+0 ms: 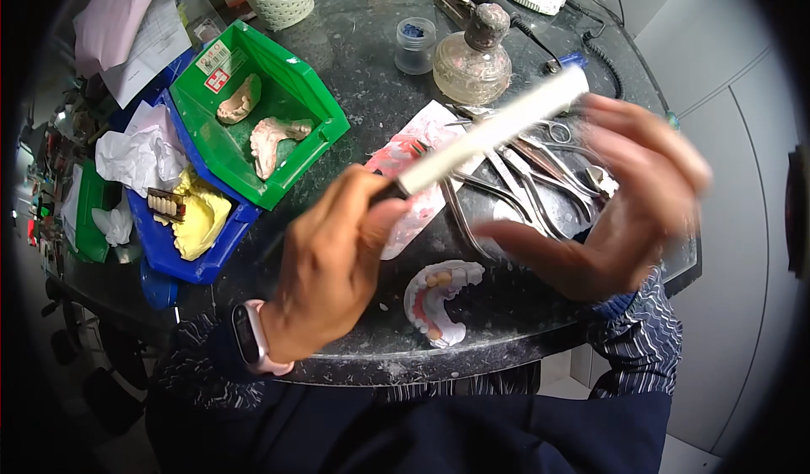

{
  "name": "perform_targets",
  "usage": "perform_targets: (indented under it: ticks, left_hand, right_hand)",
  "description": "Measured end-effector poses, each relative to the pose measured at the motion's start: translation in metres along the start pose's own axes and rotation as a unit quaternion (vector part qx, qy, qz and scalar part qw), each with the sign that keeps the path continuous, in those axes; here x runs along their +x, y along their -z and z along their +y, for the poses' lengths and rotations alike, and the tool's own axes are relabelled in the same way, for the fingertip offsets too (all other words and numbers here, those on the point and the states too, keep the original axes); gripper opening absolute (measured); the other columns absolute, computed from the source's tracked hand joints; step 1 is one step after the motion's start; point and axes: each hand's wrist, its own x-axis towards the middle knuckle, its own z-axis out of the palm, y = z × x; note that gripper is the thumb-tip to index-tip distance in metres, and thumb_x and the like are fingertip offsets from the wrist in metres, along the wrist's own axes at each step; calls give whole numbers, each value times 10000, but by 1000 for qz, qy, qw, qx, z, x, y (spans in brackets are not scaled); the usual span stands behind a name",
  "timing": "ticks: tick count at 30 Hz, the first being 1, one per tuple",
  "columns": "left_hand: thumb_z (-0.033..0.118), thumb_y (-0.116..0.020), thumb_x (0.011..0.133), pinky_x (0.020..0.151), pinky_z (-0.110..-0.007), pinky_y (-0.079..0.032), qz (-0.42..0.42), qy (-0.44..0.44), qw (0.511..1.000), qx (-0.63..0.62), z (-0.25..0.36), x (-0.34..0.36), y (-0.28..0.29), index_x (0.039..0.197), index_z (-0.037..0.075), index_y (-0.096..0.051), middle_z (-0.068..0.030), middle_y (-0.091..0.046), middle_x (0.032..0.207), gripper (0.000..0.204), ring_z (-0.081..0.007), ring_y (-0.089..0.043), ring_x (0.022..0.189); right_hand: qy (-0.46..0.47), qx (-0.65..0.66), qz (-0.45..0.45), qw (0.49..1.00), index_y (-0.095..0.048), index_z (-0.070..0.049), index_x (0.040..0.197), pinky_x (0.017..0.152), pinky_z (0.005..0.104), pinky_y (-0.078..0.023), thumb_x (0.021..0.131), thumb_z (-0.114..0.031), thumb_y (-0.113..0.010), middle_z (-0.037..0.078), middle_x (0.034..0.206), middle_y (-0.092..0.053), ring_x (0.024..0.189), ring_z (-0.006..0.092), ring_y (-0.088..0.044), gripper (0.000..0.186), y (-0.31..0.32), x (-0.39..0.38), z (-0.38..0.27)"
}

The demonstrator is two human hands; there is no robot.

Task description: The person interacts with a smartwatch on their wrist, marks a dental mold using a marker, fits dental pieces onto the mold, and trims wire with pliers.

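fingers of the left hand (325, 263) grasp a white-handled tool (494, 132) angled up-right, while the blurred right hand (624, 208) curls half-open, released.

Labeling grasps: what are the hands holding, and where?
Left hand grips the white rod-shaped tool at its lower end. Right hand is open and blurred, holding nothing.

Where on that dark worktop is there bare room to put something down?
One free patch lies between the green bin, the small blue-filled jar and the pink sheet. A narrower strip runs along the front edge of the worktop, right of the denture model. The right is crowded with pliers; the bins fill the left.
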Motion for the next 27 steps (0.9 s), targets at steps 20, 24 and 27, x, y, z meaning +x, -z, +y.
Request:
perform_targets:
  ticks: [20,24,27]
  left_hand:
    - [100,-688,773,447,-363,-442,-72,-100,992,-11,5,-6,-4,675,49,-479,-94,-500,529,236,-287,-572,482]
    - [48,-694,689,445,-365,-446,-104,-109,987,-58,8,-9,-1,672,40,-497,-111,-536,569,198,-283,-586,502]
    - [25,-681,641,456,-365,-450,-117,-98,985,-82,10,-12,2,664,39,-504,-116,-537,565,178,-289,-587,500]
  right_hand:
    - [-214,463,-91,855,-598,34,866,672,311,-535,731,110,-608,184,852,-635,769,261,-659,155,-17,-12,-42]
    - [-222,476,-87,846,-614,31,799,605,304,-563,663,136,-661,214,786,-676,695,254,-694,178,-14,-9,-49]
    - [-206,481,-59,850,-611,30,774,557,314,-568,629,137,-680,209,764,-678,646,251,-693,194,-17,-9,-53]
